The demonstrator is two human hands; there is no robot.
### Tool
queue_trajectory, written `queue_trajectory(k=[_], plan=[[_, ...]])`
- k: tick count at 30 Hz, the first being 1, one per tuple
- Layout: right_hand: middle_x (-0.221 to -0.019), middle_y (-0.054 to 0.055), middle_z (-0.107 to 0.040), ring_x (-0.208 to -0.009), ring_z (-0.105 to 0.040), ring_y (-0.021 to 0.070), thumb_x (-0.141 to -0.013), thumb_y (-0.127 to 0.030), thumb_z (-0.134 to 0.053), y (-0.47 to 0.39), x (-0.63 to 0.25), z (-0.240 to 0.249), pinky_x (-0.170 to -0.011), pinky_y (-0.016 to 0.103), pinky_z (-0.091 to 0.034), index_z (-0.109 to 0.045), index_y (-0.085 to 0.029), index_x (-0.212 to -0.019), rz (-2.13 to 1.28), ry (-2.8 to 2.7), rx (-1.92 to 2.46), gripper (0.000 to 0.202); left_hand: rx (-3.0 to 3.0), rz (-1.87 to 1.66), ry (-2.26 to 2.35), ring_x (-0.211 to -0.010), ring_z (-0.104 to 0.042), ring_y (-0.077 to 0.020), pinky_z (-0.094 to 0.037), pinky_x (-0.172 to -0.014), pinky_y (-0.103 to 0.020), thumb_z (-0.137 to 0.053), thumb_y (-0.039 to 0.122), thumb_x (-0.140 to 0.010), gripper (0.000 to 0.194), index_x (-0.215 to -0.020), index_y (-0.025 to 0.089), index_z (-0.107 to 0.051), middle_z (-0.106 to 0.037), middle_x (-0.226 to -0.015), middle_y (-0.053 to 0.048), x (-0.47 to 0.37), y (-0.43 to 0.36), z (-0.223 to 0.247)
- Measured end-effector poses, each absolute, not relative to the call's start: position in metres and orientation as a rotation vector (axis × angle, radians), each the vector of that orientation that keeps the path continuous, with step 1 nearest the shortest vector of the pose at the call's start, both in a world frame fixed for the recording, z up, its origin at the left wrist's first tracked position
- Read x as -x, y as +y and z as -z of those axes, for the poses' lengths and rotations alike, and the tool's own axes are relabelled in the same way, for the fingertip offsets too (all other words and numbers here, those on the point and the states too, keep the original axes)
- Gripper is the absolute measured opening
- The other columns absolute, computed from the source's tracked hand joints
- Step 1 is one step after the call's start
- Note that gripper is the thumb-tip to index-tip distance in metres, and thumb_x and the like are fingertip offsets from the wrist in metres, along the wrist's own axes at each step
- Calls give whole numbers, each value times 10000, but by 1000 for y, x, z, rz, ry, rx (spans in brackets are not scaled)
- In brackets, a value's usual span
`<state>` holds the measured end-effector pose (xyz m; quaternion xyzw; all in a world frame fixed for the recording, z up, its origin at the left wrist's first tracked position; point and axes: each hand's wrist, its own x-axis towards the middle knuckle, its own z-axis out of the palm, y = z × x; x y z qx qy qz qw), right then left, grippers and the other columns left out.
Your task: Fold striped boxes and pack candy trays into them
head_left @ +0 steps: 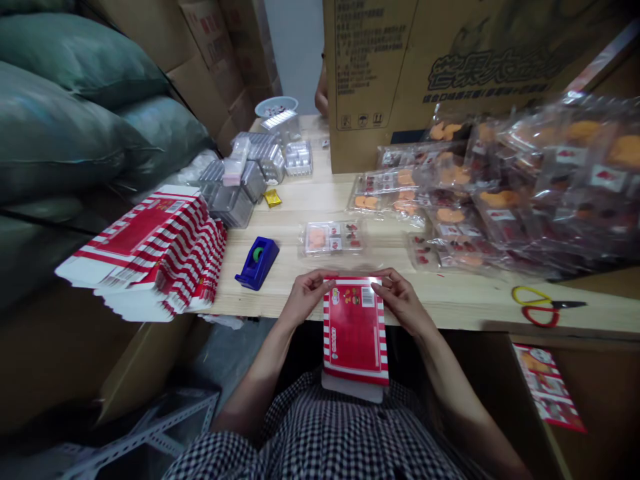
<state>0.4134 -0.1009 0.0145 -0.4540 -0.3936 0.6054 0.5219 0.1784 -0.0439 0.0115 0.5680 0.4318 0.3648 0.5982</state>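
Note:
A red carton with striped white-and-red edges (355, 333) lies between my two hands at the table's front edge, its white flap toward my body. My left hand (306, 295) pinches the carton's far left corner between thumb and fingers. At the far right corner, beside the barcode, my right hand (403, 303) grips it in the same way. Just beyond the carton, a clear-wrapped tray with an orange piece and small red pictures (334, 239) rests flat on the wooden table (295, 200).
A stack of flat red striped cartons (145, 247) stands left, near a blue tape dispenser (257, 263). Clear plastic trays (233, 200) sit behind. Wrapped packs (480, 200) pile up right, with scissors (543, 305) in front. A big cardboard box (370, 87) blocks the back.

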Motion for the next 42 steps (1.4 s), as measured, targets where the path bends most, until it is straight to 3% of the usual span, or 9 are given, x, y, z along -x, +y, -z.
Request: queue_trajectory(k=[5,8,13,18,22,25,33,38,42], plan=[[-1073,55,-760,-997,-696,215,-802,-447,-748,-90,-416,-17,-907,360,-536,-753,-226,-1018,-1398,-1220,1154,309,-1483,-773,951,-668,-607,-158,-486,-639,-264,-679,449,-841,398,-1086,138,-728,-657,-700,-23,-180,-35,-14],[-1047,58,-775,-983,-704,239,-801,-437,-746,-95,-413,-7,-908,392,-542,-775,-234,-1007,-1309,-1202,1207,291,-1695,-891,1027,-910,-660,-222,-520,-809,-337,-631,420,-886,389,-1164,153,-680,-710,-943,-84,-176,-42,-11],[-1070,85,-772,-946,-718,270,-754,-424,-788,-115,-424,19,-820,387,-588,-785,-234,-992,-1251,-1021,1328,305,-2000,-1259,1719,-1369,-399,-311,-295,-1133,-502,-705,355,-833,561,-1327,166,-518,-484,-1431,-186,-116,-45,5],[-1003,85,-787,-871,-741,277,-708,-424,-823,-121,-432,28,-749,372,-622,-794,-246,-964,-1332,-885,1308,312,-1488,-1169,2067,-1259,-459,-337,-336,-1077,-503,-847,283,-621,447,-990,183,-615,-591,-1204,-134,-37,-26,15],[-1081,79,-772,-911,-739,283,-711,-421,-822,-119,-427,23,-772,367,-623,-789,-262,-1014,-1316,-921,1324,344,-1197,-1090,1839,-859,-616,-228,-503,-798,-359,-834,369,-616,316,-748,173,-624,-636,-806,-43,-13,-9,13],[-1085,69,-773,-929,-735,273,-714,-419,-819,-121,-425,17,-770,339,-618,-787,-270,-1007,-1294,-906,1333,330,-1072,-1093,1751,-612,-563,-150,-498,-620,-297,-785,470,-659,356,-728,150,-645,-597,-650,-11,-10,-2,10],[-1128,75,-757,-913,-725,272,-760,-418,-777,-130,-414,0,-765,363,-612,-763,-262,-1067,-1164,-997,1343,345,-868,-1313,1593,-680,-622,-150,-563,-670,-322,-794,508,-651,429,-732,116,-641,-668,-722,-64,-12,-17,18],[-1108,61,-763,-878,-723,251,-780,-402,-763,-127,-399,-8,-746,347,-597,-756,-265,-1089,-1103,-1023,1361,337,-842,-1465,1620,-894,-661,-175,-559,-827,-337,-781,476,-669,398,-705,121,-603,-702,-1036,-131,-17,-35,41],[-1182,43,-733,-1063,-683,267,-828,-355,-729,-125,-383,-29,-891,386,-569,-762,-290,-1054,-1005,-1088,1273,238,-862,-1548,1705,-896,-645,-179,-542,-860,-338,-766,406,-700,324,-693,131,-597,-696,-1007,-112,-20,-44,41]])
